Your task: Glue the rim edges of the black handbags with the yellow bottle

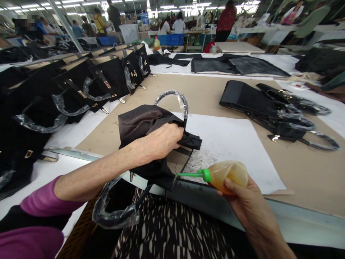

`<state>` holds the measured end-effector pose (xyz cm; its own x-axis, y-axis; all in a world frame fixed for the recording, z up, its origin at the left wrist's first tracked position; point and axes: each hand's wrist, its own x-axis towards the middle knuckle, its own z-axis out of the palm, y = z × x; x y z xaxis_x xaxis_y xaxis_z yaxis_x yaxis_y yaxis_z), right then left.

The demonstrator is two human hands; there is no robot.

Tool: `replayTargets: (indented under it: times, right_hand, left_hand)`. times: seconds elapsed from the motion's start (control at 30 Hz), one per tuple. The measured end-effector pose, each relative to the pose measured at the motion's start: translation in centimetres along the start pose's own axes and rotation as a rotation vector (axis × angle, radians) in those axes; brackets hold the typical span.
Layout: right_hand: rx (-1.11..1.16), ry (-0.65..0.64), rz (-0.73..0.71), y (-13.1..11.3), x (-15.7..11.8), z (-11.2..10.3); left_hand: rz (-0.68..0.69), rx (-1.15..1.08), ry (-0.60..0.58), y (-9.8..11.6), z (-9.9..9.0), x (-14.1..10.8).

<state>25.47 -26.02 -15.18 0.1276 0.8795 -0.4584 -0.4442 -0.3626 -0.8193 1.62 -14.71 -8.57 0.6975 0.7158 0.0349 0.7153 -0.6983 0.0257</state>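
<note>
Tan-covered table (pixel 205 90): black bag (pixel 159 172) lay over near edge, 6 o'clock. Left hand (pixel 168 138) gripped its bunched fabric. Squeeze bottle (pixel 223 169) sat at bag's 4 o'clock; right hand (pixel 249 201) wrapped around it. Green nozzle (pixel 190 175) pointed to 9 o'clock, tip at bag's panel edge, contact unclear. Step, as I judged: applying liquid there. Next move called for light squeeze, steady tip, fabric held back.

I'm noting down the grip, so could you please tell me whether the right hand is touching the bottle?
Touching. The head view shows the right hand holding the bottle, its thumb lying against the bottle's side.
</note>
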Motion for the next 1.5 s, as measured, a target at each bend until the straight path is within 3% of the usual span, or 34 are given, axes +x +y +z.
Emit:
replayTargets:
  times: [0.53,0.93,1.37,1.5]
  right_hand:
    - [0.006,-0.073,0.004,0.6,-1.5,0.6]
    - [-0.125,-0.086,-0.139,-0.5,-2.0,1.0]
    - [-0.382,-0.016,-0.442,-0.7,5.7,-1.0]
    - [-0.599,0.028,-0.618,-0.2,7.3,-1.2]
  left_hand:
    - [-0.019,0.014,-0.017,0.2,-0.4,0.2]
    - [-0.068,0.050,-0.076,0.3,-1.3,0.7]
    - [-0.051,0.014,-0.034,-0.7,-1.8,1.0]
    - [-0.082,0.034,-0.074,-1.1,-2.7,1.4]
